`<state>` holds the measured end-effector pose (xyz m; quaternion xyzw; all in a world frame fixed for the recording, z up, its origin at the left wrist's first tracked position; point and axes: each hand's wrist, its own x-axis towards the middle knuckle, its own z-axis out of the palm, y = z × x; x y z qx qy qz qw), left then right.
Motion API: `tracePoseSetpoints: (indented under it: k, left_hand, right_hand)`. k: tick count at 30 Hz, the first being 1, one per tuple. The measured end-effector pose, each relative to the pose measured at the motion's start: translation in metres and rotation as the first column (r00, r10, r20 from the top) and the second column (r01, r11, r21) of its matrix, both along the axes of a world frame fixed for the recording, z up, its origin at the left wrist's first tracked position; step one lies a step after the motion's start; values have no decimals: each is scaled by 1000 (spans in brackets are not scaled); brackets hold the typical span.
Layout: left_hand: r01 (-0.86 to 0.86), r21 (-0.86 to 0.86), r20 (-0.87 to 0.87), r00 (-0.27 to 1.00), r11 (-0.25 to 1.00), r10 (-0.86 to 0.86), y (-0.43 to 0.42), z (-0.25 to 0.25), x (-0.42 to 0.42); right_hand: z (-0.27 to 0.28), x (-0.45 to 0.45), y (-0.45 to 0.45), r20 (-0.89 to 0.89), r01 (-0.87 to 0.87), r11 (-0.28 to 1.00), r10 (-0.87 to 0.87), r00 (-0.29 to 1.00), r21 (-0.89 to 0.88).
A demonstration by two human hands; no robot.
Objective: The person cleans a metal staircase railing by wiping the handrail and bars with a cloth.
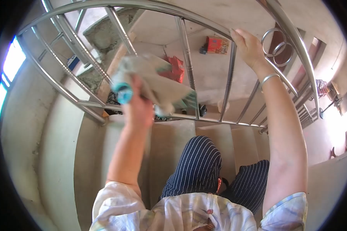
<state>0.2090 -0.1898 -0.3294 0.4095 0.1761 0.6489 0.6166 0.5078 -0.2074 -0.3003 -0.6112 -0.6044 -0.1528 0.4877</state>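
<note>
My left hand, blurred by motion, is closed around a pale grey-beige cloth with teal edges. The cloth fans out over the metal balusters of the stair railing; whether it touches them I cannot tell. My right hand grips the shiny curved handrail near the top of a baluster, its fingers partly hidden behind the metal. A bracelet circles my right wrist.
Stair steps lie under my legs in striped trousers. Beyond the railing, a red bag and a red box are on the lower level. Metal rings decorate the right railing. A wall bounds the left.
</note>
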Motion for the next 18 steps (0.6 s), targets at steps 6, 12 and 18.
tracePoseSetpoints:
  k: [6, 12, 18]
  left_hand:
    - [-243, 544, -201, 892, 803, 405, 87, 89, -27]
    - [-159, 538, -286, 889, 828, 357, 88, 110, 17]
    - [-349, 816, -50, 752, 461, 658, 88, 56, 30]
  right_hand:
    - [4, -1, -3, -20, 4, 996, -6, 1000, -86]
    - [6, 0, -5, -3, -12, 997, 12, 1000, -70]
    - [0, -1, 1, -4, -10, 1000, 10, 1000, -8]
